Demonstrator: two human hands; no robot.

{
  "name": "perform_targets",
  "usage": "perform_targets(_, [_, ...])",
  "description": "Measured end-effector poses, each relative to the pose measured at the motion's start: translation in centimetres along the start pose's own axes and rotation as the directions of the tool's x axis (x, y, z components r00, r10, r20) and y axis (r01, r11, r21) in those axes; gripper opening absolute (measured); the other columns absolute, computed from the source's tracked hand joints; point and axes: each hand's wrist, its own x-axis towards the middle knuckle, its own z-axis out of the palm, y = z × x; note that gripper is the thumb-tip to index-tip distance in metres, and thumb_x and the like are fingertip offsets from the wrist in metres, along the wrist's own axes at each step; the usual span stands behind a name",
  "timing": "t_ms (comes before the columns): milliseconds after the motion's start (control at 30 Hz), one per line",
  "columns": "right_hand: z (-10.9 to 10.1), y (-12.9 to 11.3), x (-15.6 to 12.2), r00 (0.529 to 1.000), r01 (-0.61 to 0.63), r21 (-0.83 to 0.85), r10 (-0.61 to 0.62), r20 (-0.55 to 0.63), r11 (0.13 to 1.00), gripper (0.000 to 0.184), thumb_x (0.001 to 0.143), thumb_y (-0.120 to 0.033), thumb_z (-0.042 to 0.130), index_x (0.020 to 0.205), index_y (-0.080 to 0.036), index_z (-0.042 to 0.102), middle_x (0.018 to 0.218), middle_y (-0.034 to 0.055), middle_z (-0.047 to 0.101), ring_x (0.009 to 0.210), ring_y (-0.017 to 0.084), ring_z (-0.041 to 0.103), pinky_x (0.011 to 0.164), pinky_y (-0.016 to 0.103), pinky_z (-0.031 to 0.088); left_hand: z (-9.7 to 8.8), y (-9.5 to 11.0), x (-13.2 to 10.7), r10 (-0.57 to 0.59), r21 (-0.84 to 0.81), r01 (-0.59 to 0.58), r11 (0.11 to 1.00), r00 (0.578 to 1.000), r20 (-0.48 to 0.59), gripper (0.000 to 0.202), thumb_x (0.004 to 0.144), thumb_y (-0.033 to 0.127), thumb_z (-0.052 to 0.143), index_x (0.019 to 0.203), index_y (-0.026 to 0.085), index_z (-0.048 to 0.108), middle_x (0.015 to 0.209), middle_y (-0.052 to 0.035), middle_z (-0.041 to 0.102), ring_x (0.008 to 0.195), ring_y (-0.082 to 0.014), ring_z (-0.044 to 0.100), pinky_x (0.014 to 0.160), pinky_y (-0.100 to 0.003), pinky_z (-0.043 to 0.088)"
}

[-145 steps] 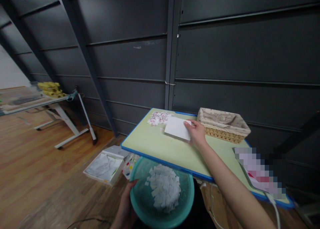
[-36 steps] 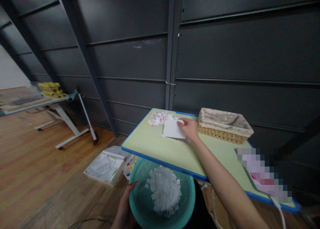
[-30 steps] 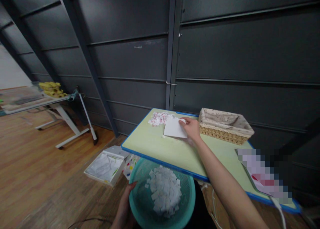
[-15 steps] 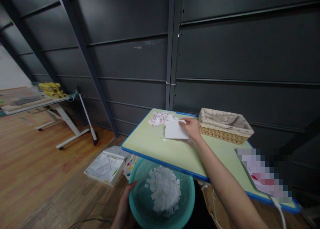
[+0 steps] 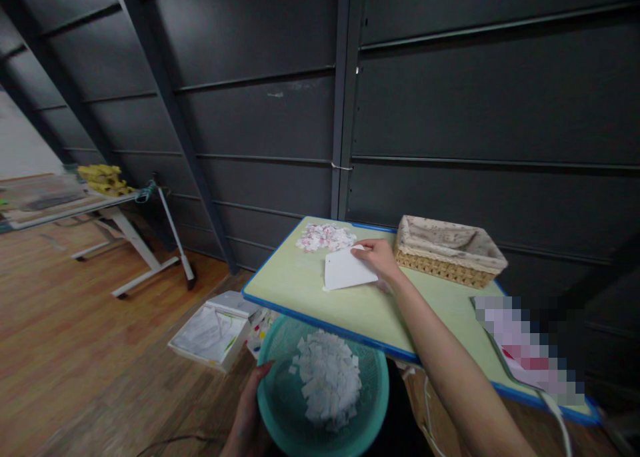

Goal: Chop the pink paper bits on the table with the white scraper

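My right hand reaches across the pale green table and grips a white card by its right edge. The card lies low over the tabletop, just in front of a small pile of white and pink paper scraps at the far left corner. My left hand holds the rim of a teal round basin below the table's near edge. The basin carries a heap of white paper scraps.
A lined wicker basket stands right of my right hand. A blurred sheet and a white cable lie at the table's right end. An open white box sits on the wooden floor. Another table stands at the far left.
My right hand has drawn the white card back from the pink scrap pile toward the near side and tilted it. The basin and left hand have stayed put.
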Motion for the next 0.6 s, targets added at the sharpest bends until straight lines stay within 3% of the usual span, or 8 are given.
perform_targets(100, [0.1,-0.2,-0.2,0.999,0.011,-0.026,-0.010,0.036,1.000,0.030,0.059,-0.034,0.063,0.076,-0.011,0.074,0.067,0.0066,0.068,0.057,0.017,0.057,0.046,0.023,0.036,-0.3,-0.1,0.2,-0.016,-0.012,0.017,1.000,0.999,0.029,0.029,0.071,0.025,0.070,0.097,0.012,0.068,0.069,-0.0061,0.077,0.086,-0.0294,0.072,0.088,-0.044,0.053])
perform_targets(300, [0.3,-0.9,-0.9,0.978,-0.046,0.080,0.028,0.205,0.996,0.029,0.058,-0.031,0.068,0.076,-0.009,0.074,0.063,0.0059,0.067,0.051,0.015,0.056,0.044,0.023,0.035,-0.1,0.1,0.0,0.002,0.008,-0.002,1.000,1.000,0.018,0.011,0.072,0.027,0.069,0.075,0.017,0.066,0.062,-0.0030,0.075,0.073,-0.0257,0.073,0.087,-0.044,0.053])
perform_targets(467, [0.4,-1.0,-1.0,0.975,-0.107,0.145,0.076,0.207,0.984,0.027,0.056,-0.030,0.071,0.074,-0.010,0.073,0.061,0.0053,0.067,0.049,0.014,0.056,0.042,0.022,0.036,0.2,0.3,-0.2,-0.010,-0.032,0.011,0.999,1.000,0.028,0.008,0.074,0.024,0.067,0.075,0.016,0.066,0.062,-0.0030,0.076,0.069,-0.0238,0.072,0.086,-0.041,0.053])
perform_targets(533, [0.5,-1.1,-1.2,0.955,-0.158,0.153,0.112,0.274,0.976,0.026,0.056,-0.030,0.073,0.073,-0.011,0.072,0.061,0.0051,0.067,0.049,0.014,0.057,0.043,0.022,0.038,0.2,0.3,-0.2,-0.004,-0.031,0.004,0.999,1.000,0.016,0.008,0.073,0.023,0.067,0.076,0.016,0.067,0.064,-0.0032,0.076,0.072,-0.0245,0.073,0.084,-0.041,0.054])
perform_targets(600, [0.7,-1.2,-1.5,0.905,-0.229,0.164,0.148,0.400,0.960,0.029,0.055,-0.031,0.076,0.075,-0.011,0.072,0.063,0.0058,0.069,0.050,0.015,0.059,0.044,0.023,0.040,0.2,0.2,-0.2,-0.007,-0.031,0.007,1.000,1.000,0.014,0.007,0.072,0.022,0.068,0.075,0.016,0.067,0.064,-0.0039,0.076,0.075,-0.0257,0.073,0.083,-0.041,0.055])
